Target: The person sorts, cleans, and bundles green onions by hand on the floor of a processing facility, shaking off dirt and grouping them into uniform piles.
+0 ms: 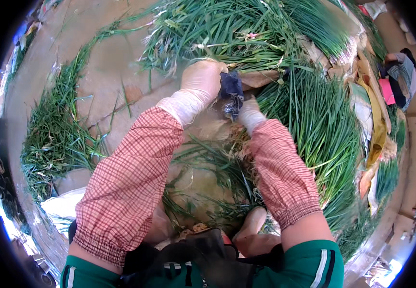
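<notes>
Both my hands wear pale gloves, with red checked sleeve covers over the forearms. My left hand (202, 78) is closed in a fist at the edge of a pile of scallion-like green stalks (217, 29); what lies inside the fist is hidden. Against its right side is a crumpled dark blue plastic piece (232, 93). My right hand (251, 113) is just below and right of that plastic, its fingers mostly hidden. A brown flat piece (259, 78) extends right from the plastic, in front of the stalks.
Bundled green stalks (330, 129) lie along my right, beside yellow and white sacking (376, 129). Loose green trimmings (56, 129) are heaped on the left, near a white sack (64, 204). More scraps lie between my feet. Another person (402, 79) is at the far right.
</notes>
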`<state>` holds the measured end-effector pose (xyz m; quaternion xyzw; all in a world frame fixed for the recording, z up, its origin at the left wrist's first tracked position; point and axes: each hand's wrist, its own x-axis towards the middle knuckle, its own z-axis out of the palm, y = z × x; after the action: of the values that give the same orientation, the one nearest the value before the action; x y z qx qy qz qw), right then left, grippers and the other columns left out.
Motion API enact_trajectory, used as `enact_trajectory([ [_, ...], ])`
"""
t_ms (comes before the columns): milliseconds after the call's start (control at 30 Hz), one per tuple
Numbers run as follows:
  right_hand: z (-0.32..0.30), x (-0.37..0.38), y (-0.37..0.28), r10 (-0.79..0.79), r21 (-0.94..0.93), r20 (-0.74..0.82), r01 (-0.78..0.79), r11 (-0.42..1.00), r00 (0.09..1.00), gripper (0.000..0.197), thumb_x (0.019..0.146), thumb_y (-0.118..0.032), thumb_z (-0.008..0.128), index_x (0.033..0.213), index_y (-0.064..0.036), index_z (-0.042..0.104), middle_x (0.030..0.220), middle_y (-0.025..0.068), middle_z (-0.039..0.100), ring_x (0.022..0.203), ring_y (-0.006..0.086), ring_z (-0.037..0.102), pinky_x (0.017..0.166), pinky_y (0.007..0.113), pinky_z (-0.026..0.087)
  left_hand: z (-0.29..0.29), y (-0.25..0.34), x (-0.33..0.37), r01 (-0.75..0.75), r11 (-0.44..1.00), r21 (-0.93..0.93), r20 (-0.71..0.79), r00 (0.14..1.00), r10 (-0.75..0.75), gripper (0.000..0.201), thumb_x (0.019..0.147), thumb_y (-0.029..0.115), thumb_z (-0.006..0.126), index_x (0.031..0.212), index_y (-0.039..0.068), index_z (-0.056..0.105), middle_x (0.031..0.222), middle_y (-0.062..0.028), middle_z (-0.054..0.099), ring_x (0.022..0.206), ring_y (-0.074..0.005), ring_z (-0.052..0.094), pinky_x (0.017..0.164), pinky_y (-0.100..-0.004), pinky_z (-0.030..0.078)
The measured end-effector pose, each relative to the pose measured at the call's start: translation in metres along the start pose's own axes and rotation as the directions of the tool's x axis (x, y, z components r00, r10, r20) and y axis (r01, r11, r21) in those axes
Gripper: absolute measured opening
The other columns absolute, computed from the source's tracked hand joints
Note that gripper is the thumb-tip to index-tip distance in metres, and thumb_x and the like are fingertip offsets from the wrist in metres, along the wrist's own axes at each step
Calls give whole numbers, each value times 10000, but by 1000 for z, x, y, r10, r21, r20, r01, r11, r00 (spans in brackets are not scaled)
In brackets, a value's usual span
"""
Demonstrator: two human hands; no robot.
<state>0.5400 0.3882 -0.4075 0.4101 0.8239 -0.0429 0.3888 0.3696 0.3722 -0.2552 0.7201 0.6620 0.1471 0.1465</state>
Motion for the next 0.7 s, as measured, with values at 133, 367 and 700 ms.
enact_trajectory([
  [133, 33, -58, 31, 92, -10, 2, -92, 996, 996, 492, 904, -469, 440, 1121, -81, 652, 1156, 94, 635, 1088, 224, 584, 982, 391, 364, 21, -6, -11, -38, 997, 74, 44, 998, 35, 234, 795, 114, 571, 988, 197, 673, 929, -107, 658, 887, -299, 639, 785, -414, 498],
  [367, 39, -173, 100, 82, 149, -53, -73, 986, 995, 411, 893, -456, 485, 858, -120, 719, 891, 102, 681, 950, 257, 609, 1051, 405, 298, 56, 45, -55, -570, 779, 262, 9, 809, 588, 330, 708, 125, 653, 1024, 61, 583, 1173, -96, 523, 1009, -288, 527, 862, -399, 440],
  [700, 57, -187, 98, 86, 329, -373, 45, 943, 924, 311, 870, -374, 524, 883, -109, 685, 908, 92, 651, 982, 266, 563, 1062, 428, 280, 241, 92, -2, 397, 703, -591, 356, 909, -214, 330, 901, 313, 514, 1100, 58, 581, 1050, -232, 625, 974, -369, 605, 872, -411, 455],
])
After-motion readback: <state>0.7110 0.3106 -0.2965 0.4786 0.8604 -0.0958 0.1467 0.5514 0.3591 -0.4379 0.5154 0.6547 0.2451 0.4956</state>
